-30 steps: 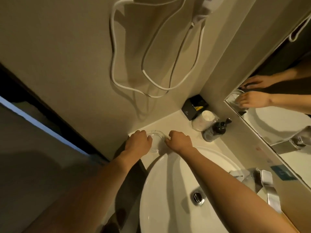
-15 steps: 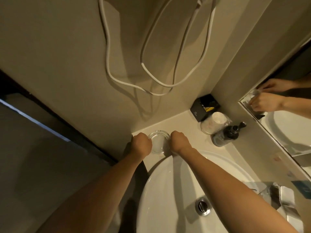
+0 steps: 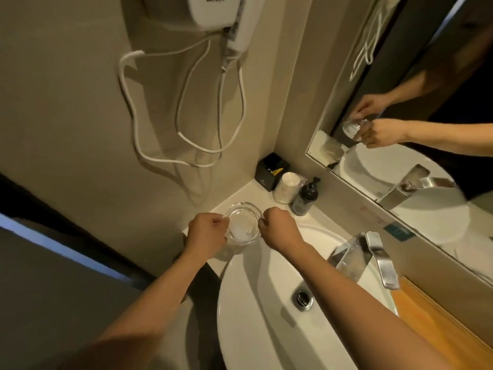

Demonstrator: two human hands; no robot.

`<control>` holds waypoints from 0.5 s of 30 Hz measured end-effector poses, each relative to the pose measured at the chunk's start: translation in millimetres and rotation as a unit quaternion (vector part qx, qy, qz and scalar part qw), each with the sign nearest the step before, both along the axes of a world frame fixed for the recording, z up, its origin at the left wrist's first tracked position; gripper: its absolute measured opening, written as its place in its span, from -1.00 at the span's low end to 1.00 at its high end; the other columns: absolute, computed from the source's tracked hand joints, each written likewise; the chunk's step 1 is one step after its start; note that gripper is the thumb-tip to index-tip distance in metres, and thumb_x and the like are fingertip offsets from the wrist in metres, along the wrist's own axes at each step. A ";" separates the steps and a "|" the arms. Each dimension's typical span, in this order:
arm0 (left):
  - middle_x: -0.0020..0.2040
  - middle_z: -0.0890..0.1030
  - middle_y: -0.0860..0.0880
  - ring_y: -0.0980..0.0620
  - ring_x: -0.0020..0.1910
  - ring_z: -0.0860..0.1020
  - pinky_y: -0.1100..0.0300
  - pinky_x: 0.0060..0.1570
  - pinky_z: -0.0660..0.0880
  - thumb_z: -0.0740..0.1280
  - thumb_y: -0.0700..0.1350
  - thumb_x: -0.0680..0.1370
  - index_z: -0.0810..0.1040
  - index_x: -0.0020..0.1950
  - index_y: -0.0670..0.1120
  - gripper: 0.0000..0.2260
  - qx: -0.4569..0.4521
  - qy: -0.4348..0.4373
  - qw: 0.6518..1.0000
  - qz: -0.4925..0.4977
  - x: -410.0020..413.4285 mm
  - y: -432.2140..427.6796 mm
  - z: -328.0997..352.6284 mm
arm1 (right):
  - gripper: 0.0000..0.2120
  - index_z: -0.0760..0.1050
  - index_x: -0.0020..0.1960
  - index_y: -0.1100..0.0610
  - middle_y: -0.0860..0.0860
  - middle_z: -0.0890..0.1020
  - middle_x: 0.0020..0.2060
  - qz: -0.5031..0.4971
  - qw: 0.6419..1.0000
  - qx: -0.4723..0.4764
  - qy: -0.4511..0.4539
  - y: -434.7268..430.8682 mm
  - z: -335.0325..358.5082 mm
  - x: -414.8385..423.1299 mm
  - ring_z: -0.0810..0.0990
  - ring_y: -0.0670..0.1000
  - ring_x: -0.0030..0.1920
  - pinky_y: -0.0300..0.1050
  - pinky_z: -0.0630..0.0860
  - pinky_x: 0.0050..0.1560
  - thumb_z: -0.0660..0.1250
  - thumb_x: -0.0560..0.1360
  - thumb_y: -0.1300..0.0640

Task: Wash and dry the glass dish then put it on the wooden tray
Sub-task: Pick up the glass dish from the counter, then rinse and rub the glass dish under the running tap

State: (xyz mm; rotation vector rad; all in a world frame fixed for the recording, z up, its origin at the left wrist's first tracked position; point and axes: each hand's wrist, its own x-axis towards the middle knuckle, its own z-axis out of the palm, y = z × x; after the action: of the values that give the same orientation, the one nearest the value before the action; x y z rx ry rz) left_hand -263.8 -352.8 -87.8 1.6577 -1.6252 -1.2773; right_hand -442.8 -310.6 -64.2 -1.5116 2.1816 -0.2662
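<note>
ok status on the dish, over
Left hand and right hand both gripping glass dish, apparently raised off the counter. Not washed yet. Basin clear, faucet off.

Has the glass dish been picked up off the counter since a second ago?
Yes. The glass dish now sits raised between the left hand and right hand, nearer the sink rim, its shadow on the counter below.

Beige walls [image 3: 80, 89], dim warm light. Wall-mounted white hair dryer [image 3: 213, 12] with looping cord [image 3: 128, 84]. Mirror [image 3: 426, 129] at right above white desk [image 3: 248, 193] and round basin [image 3: 256, 303].
</note>
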 end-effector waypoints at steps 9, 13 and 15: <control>-0.14 0.71 -0.15 0.01 -0.17 0.66 0.18 -0.17 0.64 0.41 -0.22 0.58 0.74 0.03 -0.17 -0.89 0.159 0.175 0.961 -0.140 2.8 60.9 1.6 | -0.70 0.34 -0.26 0.13 0.12 0.54 -0.29 -0.140 0.989 -0.051 -0.020 126.8 -4.9 15.1 0.46 0.19 -0.23 0.00 0.35 -0.23 0.17 0.64 0.09; -0.09 0.69 -0.31 -0.02 -0.15 0.65 0.15 -0.16 0.64 0.41 -0.21 0.57 0.74 -0.04 -0.19 -0.89 0.182 0.149 0.951 -0.198 -5.3 77.8 -16.9 | -0.65 0.31 -0.30 0.12 0.02 0.42 -0.40 -0.199 0.977 -0.059 -0.041 168.7 -21.4 19.7 0.45 0.16 -0.28 0.01 0.31 -0.26 0.18 0.66 0.10; -0.15 0.67 -0.27 -0.04 -0.16 0.63 0.12 -0.15 0.65 0.41 -0.22 0.56 0.74 -0.05 -0.19 -0.89 0.187 0.146 0.946 -0.221 -12.6 86.1 -23.3 | -0.63 0.30 -0.33 0.11 0.02 0.45 -0.41 -0.231 0.969 -0.064 -0.063 185.3 -26.3 19.6 0.48 0.15 -0.28 0.01 0.35 -0.26 0.19 0.65 0.10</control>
State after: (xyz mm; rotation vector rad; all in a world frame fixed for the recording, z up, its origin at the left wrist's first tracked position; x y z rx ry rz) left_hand -276.4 -266.7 -111.2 1.2409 -1.6955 -2.0573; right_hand -423.2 -125.2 -90.6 -0.9915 2.4234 -0.6461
